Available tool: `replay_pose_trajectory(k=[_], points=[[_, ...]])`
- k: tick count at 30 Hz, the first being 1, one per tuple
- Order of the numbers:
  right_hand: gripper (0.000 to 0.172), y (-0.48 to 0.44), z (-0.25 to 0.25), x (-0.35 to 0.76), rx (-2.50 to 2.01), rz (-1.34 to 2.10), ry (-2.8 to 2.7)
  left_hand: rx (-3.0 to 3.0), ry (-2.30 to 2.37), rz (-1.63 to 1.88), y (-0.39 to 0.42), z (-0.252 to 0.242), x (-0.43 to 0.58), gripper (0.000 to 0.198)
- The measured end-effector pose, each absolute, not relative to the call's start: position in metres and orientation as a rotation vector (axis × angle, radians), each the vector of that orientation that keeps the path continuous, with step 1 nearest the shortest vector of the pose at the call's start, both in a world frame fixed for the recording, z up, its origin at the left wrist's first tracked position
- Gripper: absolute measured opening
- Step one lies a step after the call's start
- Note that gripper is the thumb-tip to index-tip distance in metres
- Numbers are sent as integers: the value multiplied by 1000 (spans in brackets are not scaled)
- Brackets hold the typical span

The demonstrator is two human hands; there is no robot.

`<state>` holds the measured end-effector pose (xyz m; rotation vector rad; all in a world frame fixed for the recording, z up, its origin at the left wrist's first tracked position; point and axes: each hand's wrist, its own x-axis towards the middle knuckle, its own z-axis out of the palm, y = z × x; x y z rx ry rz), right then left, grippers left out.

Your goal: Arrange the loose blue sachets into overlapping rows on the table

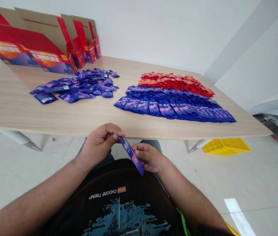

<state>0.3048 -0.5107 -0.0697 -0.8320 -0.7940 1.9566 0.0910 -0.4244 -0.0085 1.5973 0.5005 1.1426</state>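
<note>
Pinches top of a flat, glossy purple sachet [132,155] with left hand [99,143]; steadies it with right hand [150,158], fingertips hidden behind it.

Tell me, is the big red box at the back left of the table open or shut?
Open: the red box has its flaps standing up, showing the brown cardboard inside.

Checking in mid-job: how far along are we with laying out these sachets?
Seemingly done: red rows and blue-purple rows lie overlapped in neat lines on the table. In hand: the left hand and right hand pinch one purple sachet below the table edge. Left: a loose heap of purple sachets near the open cartons looks unsorted.
</note>
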Motion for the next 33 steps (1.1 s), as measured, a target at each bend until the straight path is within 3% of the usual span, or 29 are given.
replay_pose_trajectory(k=[6, 14, 27, 33], points=[[58, -517, -62, 303, -895, 1828, -761, 1500, 610, 1095, -425, -19, 91, 15], [58, -534, -56, 337, -1061, 1501, -722, 1287, 863, 1196, -418, -17, 87, 29], [54, -517, 15, 487, -1465, 661, -845, 1857, 1362, 1040, -343, 16, 54, 25], [29, -471, 42, 543, -1962, 263, -1021, 1893, 1442, 934, -304, -2, 43, 27]])
